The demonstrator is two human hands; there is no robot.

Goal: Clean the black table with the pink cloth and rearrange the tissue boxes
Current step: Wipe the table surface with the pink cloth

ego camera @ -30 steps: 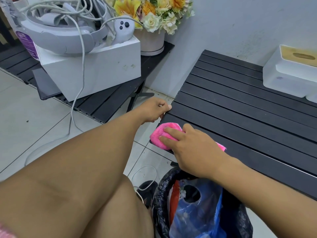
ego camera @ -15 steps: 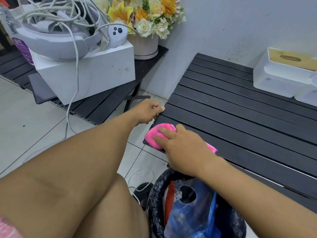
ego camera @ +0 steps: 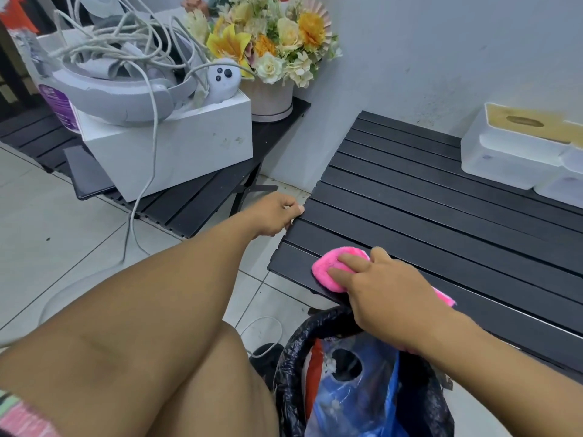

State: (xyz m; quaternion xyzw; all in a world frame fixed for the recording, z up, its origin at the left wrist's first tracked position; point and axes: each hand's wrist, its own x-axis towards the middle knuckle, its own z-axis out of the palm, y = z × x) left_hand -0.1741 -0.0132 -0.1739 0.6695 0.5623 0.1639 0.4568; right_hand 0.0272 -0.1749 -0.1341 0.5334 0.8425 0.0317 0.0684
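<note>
The black slatted table (ego camera: pixel 426 197) fills the right half of the view. My right hand (ego camera: pixel 385 291) presses the pink cloth (ego camera: pixel 328 266) flat on the table's near left corner, fingers spread over it. A strip of the cloth shows behind my wrist. My left hand (ego camera: pixel 274 216) grips the table's left edge. Two white tissue boxes stand at the far right by the wall: one with a tan lid (ego camera: pixel 511 149), and another (ego camera: pixel 564 181) cut off by the frame edge.
A second black table (ego camera: pixel 195 203) at left carries a white box (ego camera: pixel 170 146) with a headset and cables, and a flower pot (ego camera: pixel 271 96). A black-lined bin (ego camera: pixel 347 373) with blue plastic stands under my right arm. A cable trails on the tiled floor.
My right hand has slid the pink cloth to the right, away from the table's left corner. My left hand still holds the edge. The camera has shifted slightly.
</note>
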